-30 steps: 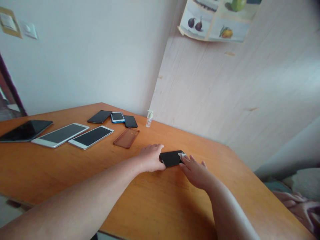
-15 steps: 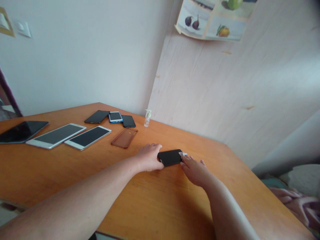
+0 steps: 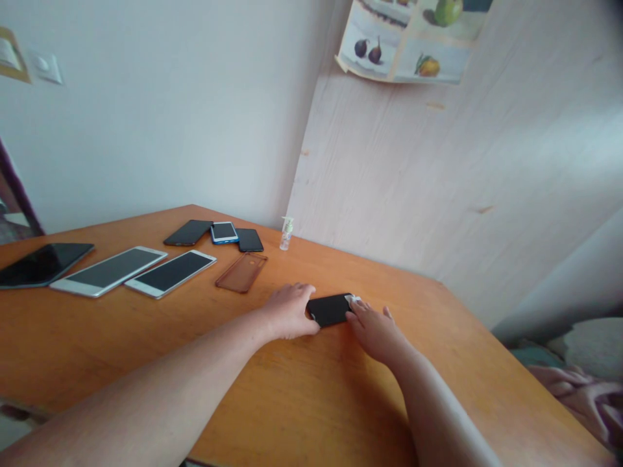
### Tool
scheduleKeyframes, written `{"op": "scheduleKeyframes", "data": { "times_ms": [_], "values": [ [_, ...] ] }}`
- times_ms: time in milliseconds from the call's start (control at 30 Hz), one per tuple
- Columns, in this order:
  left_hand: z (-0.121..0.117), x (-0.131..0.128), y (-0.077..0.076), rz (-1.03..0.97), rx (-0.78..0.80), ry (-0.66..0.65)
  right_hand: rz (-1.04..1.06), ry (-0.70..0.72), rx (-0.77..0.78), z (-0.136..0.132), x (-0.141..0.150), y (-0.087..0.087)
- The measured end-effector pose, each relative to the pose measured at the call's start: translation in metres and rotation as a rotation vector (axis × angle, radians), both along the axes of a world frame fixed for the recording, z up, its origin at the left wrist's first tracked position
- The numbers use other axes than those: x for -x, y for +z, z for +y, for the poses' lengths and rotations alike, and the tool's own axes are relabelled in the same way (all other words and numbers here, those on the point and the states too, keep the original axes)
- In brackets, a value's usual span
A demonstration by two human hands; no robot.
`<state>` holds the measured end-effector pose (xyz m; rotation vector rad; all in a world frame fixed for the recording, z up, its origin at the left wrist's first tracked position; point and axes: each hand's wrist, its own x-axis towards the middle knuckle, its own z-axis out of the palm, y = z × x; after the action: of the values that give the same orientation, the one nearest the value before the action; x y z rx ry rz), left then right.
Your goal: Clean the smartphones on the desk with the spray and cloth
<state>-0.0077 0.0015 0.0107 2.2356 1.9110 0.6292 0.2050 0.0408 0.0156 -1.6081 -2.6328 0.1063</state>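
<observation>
A black smartphone (image 3: 329,310) lies flat on the wooden table between my hands. My left hand (image 3: 291,312) grips its left end, thumb at the near edge and fingers at the far edge. My right hand (image 3: 374,327) presses a small white wipe (image 3: 352,299) onto the phone's right end, and its fingers partly cover both. A brown translucent phone case (image 3: 242,272) rests beyond my left hand. Behind it stands a small clear pump bottle (image 3: 286,234) near the wall.
To the left on the table (image 3: 272,402) lie a white phone (image 3: 171,274), a white tablet (image 3: 109,271) and a dark tablet (image 3: 46,264). Farther back are a dark device (image 3: 189,232), a blue-edged phone (image 3: 224,232) and a black phone (image 3: 250,240). Fabric (image 3: 579,395) lies beyond the right edge.
My right hand has slid slightly left with the wipe over the phone's right end. My left hand keeps its hold. The whole view has shifted a little.
</observation>
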Motion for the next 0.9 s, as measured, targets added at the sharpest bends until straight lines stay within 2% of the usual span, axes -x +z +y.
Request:
{"op": "scheduleKeyframes", "data": {
  "times_ms": [233,300,367,500,567,700,767,833,900],
  "values": [
    [-0.001,0.002,-0.002,0.006,-0.031,0.013,0.105,0.326,0.082,-0.021,0.016,0.005],
    [-0.002,0.002,-0.002,0.049,-0.043,0.044,0.106,0.288,0.088,-0.019,0.015,0.005],
    [-0.002,0.002,-0.001,0.089,-0.041,0.069,0.084,0.189,0.074,-0.012,0.01,0.004],
    [-0.001,0.002,-0.003,0.091,-0.044,0.057,0.057,0.06,0.033,-0.004,0.005,0.004],
    [0.001,0.002,-0.004,0.07,-0.04,0.05,0.085,0.094,0.037,-0.007,0.008,0.004],
    [0.004,0.002,-0.006,0.05,-0.028,0.063,0.195,0.3,0.094,-0.021,0.021,0.005],
    [0.004,0.001,-0.006,0.048,-0.039,0.075,0.225,0.352,0.102,-0.023,0.023,0.004],
    [0.003,-0.001,-0.004,0.049,-0.041,0.086,0.226,0.316,0.07,-0.019,0.022,0.004],
    [0.001,-0.004,-0.002,0.048,-0.034,0.095,0.215,0.209,0.014,-0.012,0.018,0.003]
  ]
}}
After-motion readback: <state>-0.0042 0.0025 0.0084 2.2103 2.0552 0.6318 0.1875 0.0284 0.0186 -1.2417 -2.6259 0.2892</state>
